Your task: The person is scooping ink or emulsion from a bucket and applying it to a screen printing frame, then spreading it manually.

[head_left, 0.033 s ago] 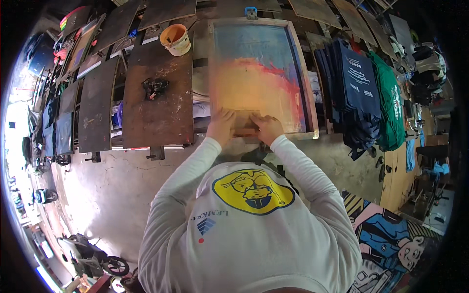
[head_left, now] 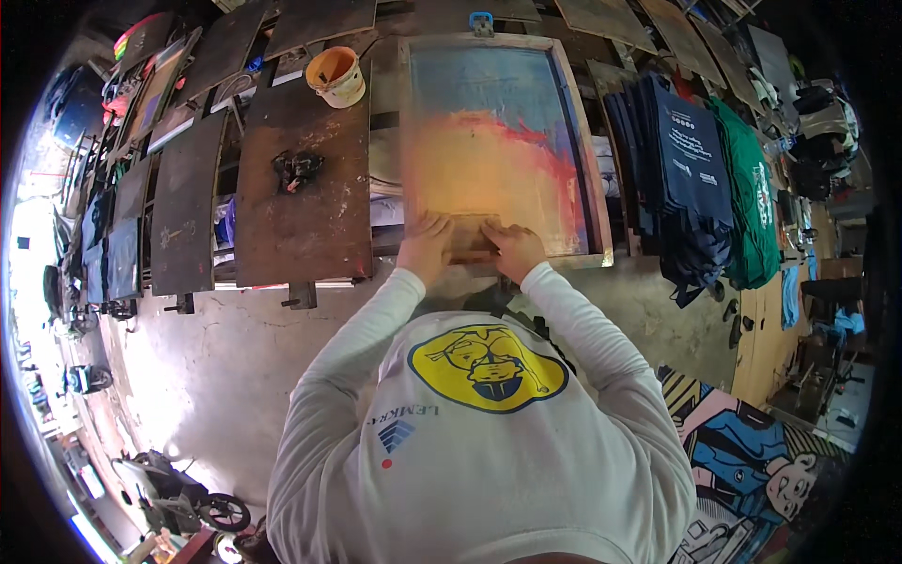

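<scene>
My left hand (head_left: 425, 246) and right hand (head_left: 513, 248) both close their grip on the squeegee (head_left: 470, 241), side by side at the near edge of the screen (head_left: 498, 141), upper middle of the frame. A bucket (head_left: 336, 77) stands upper left on a brown board (head_left: 305, 179); dark shirts (head_left: 686, 179) hang right.

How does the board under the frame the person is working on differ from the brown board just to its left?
The framed screen covers its board, smeared orange and red, with both hands, left hand and right hand, on a wooden tool. The bare board lies uncovered, brown, carrying a dark rag. Both sit in one row.
</scene>
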`<state>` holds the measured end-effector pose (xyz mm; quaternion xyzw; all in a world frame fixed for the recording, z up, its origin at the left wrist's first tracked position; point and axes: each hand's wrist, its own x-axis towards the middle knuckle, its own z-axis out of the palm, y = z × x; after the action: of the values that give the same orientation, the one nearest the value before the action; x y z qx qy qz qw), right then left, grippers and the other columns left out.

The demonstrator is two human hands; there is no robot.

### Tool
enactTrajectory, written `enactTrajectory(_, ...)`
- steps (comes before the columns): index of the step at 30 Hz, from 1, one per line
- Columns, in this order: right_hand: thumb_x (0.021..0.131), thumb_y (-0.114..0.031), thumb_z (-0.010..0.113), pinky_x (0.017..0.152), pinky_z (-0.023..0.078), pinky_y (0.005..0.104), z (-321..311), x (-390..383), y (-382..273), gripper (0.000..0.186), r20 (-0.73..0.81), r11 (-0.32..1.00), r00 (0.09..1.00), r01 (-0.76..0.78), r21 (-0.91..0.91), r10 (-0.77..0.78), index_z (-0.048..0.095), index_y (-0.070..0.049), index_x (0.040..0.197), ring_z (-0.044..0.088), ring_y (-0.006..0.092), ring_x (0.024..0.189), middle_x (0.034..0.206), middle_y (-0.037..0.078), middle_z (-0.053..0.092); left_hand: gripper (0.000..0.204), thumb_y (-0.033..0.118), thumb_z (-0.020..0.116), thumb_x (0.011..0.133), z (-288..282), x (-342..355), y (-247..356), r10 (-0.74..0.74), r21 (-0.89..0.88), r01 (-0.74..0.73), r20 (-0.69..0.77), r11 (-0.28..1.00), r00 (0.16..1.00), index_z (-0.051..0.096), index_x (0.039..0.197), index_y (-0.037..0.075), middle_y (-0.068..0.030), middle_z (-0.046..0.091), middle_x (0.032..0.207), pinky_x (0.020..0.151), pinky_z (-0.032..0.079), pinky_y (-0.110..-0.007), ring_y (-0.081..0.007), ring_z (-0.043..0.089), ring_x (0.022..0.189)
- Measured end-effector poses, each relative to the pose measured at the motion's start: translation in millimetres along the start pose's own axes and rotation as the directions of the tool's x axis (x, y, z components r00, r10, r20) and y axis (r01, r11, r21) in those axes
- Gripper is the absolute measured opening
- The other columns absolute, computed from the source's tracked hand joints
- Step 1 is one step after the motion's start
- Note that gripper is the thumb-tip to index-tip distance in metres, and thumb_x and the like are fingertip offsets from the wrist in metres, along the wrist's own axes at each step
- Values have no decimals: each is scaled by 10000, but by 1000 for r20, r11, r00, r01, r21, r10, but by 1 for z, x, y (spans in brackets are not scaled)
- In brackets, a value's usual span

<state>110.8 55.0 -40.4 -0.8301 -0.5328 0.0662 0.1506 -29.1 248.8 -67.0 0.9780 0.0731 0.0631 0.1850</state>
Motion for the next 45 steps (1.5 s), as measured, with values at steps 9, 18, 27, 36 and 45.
enactTrajectory(9,663,-138,700,769,563,404,-16,-20,-5,530,-25,990,999,36,137,-33,666,-104,1191,660,299,875,1106,93,707,606,149,727,717,-4,-25,27,-78,-175,77,-3,982,997,584,1295,32,-124,585,1350,1136,361,-384,-266,501,1308)
enactTrajectory(18,714,-200,711,756,545,424,-26,-6,-2,340,-57,985,998,12,171,-3,662,-96,1033,642,310,827,939,115,696,447,174,716,743,-37,0,25,-103,-249,102,10,963,995,665,1175,71,-153,680,1150,941,505,-429,-325,641,1065)
enactTrajectory(27,668,-403,804,867,525,447,-27,108,52,534,296,997,955,-14,74,-9,659,-82,1069,657,362,987,975,165,706,539,330,795,683,-35,112,-46,-110,-255,245,448,935,887,660,1149,95,-200,691,998,825,533,-440,-360,671,963)
enactTrajectory(36,683,-435,811,921,505,450,-11,129,68,592,348,999,936,-48,-17,51,649,-80,1129,636,369,1046,1105,184,668,535,323,848,624,-7,133,-57,-126,3,139,436,990,891,608,1019,53,-194,688,1007,842,525,-451,-377,658,964)
enactTrajectory(45,707,-442,811,969,445,527,-24,131,55,620,351,975,913,-164,-152,208,609,-125,1200,550,324,1189,1233,133,580,646,300,862,625,-15,140,-51,-111,-18,129,406,991,907,597,1167,71,-176,677,1091,878,516,-437,-365,643,1040)
